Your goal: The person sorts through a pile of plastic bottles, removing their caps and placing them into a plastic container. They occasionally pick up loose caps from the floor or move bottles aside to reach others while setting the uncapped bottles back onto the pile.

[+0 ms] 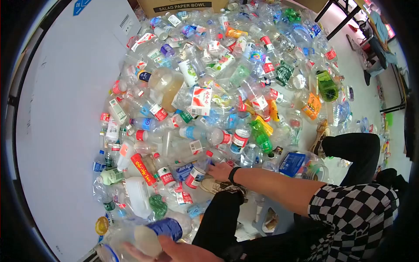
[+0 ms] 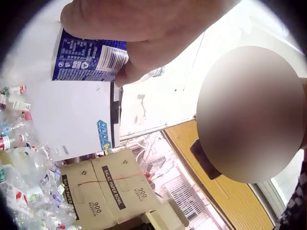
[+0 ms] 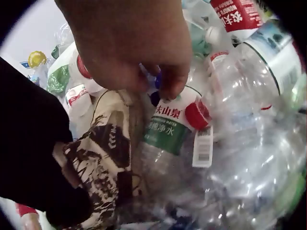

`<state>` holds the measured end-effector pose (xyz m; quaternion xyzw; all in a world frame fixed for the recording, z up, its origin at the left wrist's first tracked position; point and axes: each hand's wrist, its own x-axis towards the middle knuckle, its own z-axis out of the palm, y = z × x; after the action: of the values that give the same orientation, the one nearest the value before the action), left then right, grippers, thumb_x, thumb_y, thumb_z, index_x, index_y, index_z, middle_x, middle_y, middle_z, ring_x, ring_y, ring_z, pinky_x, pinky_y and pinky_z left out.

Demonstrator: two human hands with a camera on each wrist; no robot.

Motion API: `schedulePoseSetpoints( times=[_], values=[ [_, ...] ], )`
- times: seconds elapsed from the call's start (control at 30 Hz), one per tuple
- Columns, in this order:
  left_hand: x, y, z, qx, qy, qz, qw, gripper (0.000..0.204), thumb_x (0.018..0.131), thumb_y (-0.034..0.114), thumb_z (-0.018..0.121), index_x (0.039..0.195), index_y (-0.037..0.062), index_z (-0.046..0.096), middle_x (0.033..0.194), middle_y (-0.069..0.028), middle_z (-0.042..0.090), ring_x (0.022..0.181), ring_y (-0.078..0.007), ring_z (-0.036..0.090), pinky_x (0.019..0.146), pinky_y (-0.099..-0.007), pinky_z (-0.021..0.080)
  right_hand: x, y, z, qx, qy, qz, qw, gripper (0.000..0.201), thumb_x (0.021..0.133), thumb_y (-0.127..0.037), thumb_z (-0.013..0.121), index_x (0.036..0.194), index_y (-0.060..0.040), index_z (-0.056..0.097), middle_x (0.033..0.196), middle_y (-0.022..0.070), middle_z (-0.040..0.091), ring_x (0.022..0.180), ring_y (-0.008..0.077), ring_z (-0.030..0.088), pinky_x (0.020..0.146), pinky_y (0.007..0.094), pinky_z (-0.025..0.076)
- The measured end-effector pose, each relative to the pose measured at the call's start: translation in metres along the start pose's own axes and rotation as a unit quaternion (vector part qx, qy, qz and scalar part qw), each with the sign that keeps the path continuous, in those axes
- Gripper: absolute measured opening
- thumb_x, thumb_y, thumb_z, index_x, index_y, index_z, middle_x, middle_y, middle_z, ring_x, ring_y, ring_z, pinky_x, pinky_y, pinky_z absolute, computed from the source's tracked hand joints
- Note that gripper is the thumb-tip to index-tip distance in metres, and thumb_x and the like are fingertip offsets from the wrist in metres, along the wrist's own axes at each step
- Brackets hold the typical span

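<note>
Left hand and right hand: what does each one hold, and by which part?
The left hand grips a clear bottle round its blue label, at mid-body. The right hand reaches into the bottle pile; whether its curled fingers hold anything cannot be told.

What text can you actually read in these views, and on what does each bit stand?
"SALAD PAPER BOWL": cardboard box behind the bottle pile.
"SALAD PAPER BOWL" and "900": stacked cartons.
"农夫山泉": green-labelled bottle under the right hand.
Blue-labelled bottle gripped by the left hand: print too small.
</note>
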<state>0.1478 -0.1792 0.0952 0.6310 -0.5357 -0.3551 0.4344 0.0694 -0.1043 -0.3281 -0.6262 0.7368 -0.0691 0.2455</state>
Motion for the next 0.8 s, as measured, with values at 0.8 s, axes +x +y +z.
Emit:
schedulePoseSetpoints(
  times=[0.8],
  values=[
    [0.0, -0.004, 0.018, -0.222, 0.012, -0.062, 0.973, 0.066, 0.085, 0.01, 0.071, 0.143, 0.0148, 0.039, 0.146, -0.0206, 0.041, 0.132, -0.0384, 0.041, 0.114, -0.0558, 0.03, -0.004, 0.04, 0.041, -0.159, 0.039, -0.161, 0.973, 0.013, 0.085, -0.022, 0.058, 0.096, -0.0171, 0.064, 0.091, 0.0014, 0.062, 0.085, 0.0193, 0.064, 0.083, 0.0361, 0.044]
  ],
)
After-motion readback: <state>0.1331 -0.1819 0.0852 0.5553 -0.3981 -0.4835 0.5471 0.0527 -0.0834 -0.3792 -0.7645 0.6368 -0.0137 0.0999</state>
